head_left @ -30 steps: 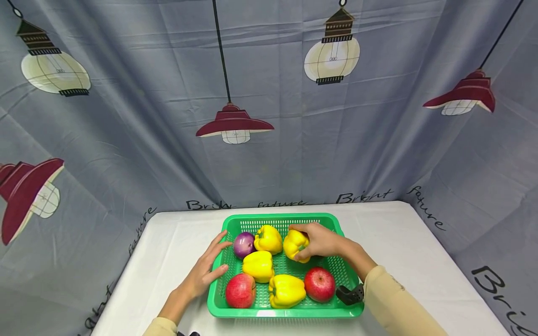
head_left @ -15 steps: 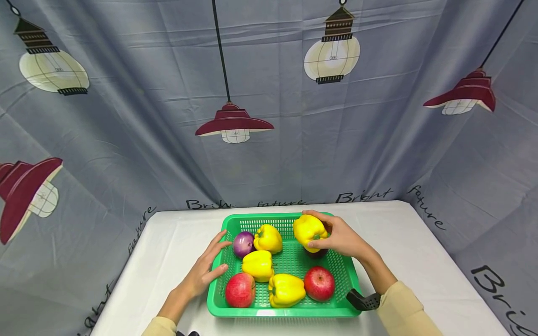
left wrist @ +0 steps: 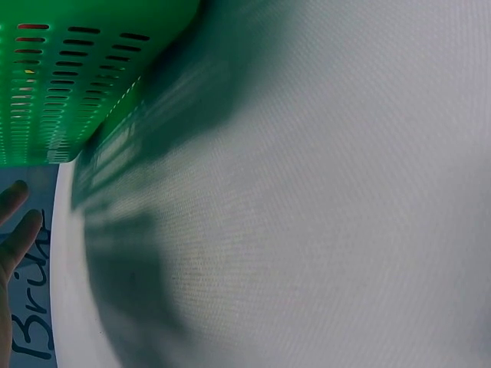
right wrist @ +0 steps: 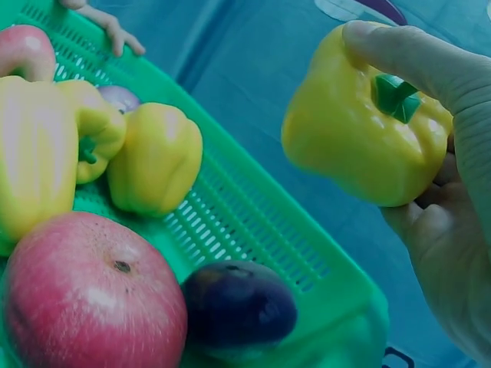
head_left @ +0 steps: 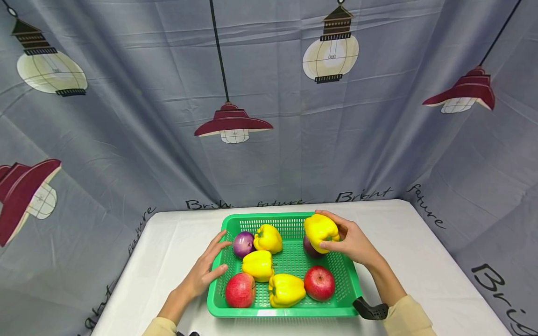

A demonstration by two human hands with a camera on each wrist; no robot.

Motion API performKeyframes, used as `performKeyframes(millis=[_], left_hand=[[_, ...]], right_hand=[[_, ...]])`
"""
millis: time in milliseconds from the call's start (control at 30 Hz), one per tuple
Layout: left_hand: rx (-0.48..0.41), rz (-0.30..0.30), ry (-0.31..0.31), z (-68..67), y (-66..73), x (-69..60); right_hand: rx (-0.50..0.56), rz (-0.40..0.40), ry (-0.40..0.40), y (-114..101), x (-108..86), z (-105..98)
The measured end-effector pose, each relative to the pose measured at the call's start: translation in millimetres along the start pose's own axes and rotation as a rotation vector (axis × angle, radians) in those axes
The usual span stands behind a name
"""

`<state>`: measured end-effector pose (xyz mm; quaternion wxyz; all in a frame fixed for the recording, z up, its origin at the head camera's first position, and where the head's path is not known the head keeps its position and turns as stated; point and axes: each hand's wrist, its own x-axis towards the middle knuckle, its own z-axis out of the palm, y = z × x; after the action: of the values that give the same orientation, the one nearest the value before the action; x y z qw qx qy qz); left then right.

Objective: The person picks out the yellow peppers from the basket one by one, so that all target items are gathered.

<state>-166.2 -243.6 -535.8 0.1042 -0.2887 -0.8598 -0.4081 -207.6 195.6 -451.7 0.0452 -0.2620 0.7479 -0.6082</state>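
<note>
Grey-blue curtain (head_left: 277, 168) hangs behind the bench (head_left: 180, 238). The right hand (head_left: 355, 240) grips a yellow bell pepper (head_left: 321, 232) above the far right of a green basket (head_left: 319, 314); the left hand (head_left: 203, 270) spreads its fingers at the left side. Inside lie three more bell peppers (head_left: 258, 266), two red apples (head_left: 320, 283), two purple rounds (head_left: 243, 244).

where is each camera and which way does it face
Head: on the head, facing forward and down at the green basket; left hand, right hand, sleeves show.
Left wrist: worn there, facing basket and white table; left hand shows partly.
Right wrist: worn there, facing held yellow pepper; both hands show partly.
Head and right wrist share the pepper.
</note>
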Motion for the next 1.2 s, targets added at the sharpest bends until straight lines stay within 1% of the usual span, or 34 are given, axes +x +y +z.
performKeyframes(millis=[200, 300, 433, 667, 833, 1000, 1100, 1200], left_hand=[[-0.013, -0.005, 0.0, 0.0, 0.3, 0.1], [-0.015, -0.004, 0.0, 0.3, -0.3, 0.2], [-0.012, -0.01, -0.004, 0.5, -0.9, -0.2], [-0.013, -0.013, -0.006, 0.0, -0.2, -0.5], [-0.004, -0.014, -0.012, 0.4, 0.1, -1.5], [0.01, 0.006, -0.003, 0.5, -0.9, -1.4], [0.013, 0.015, 0.0, 0.3, -2.2, -0.3], [0.01, 0.008, -0.002, 0.4, -3.0, -0.4]], right_hand=[[0.023, -0.023, 0.048, 7.2, -8.7, -9.4], [0.024, -0.029, 0.086, 10.1, -12.9, -14.9], [0.008, -0.017, 0.141, 12.9, -19.2, -22.2], [-0.02, -0.013, 0.208, 18.5, -29.2, -31.5], [0.021, -0.009, 0.27, 26.2, -38.1, -38.8], [0.072, -0.008, 0.339, 35.9, -48.6, -46.2], [0.077, 0.002, 0.381, 42.5, -54.1, -49.9], [0.061, 0.02, 0.409, 51.3, -59.0, -52.5]])
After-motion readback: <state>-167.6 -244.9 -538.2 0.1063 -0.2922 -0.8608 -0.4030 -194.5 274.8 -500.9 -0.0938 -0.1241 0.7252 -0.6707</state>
